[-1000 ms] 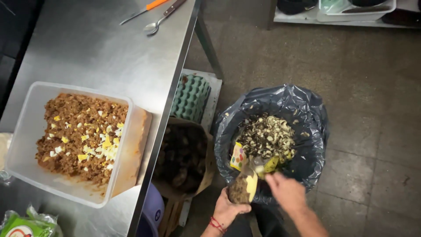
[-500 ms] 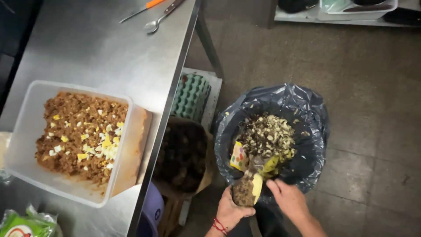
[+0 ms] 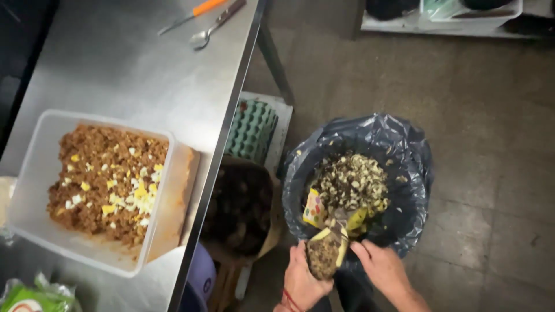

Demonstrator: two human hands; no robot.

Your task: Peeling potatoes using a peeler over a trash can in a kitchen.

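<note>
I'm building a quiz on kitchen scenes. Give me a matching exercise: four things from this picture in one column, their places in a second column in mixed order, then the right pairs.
Things:
1. spoon
2. green egg tray
3. clear tub of brown food
4. scrap-covered board

Places:
A. held in both hands over the bin bag
B. on the steel table, near edge
C. on the floor, beside the table leg
D. far end of the steel table

Pairs: 1-D, 2-C, 3-B, 4-A

Hands [image 3: 341, 277] gripping scraps [image 3: 324, 257] over bin [image 3: 404, 150]
</note>
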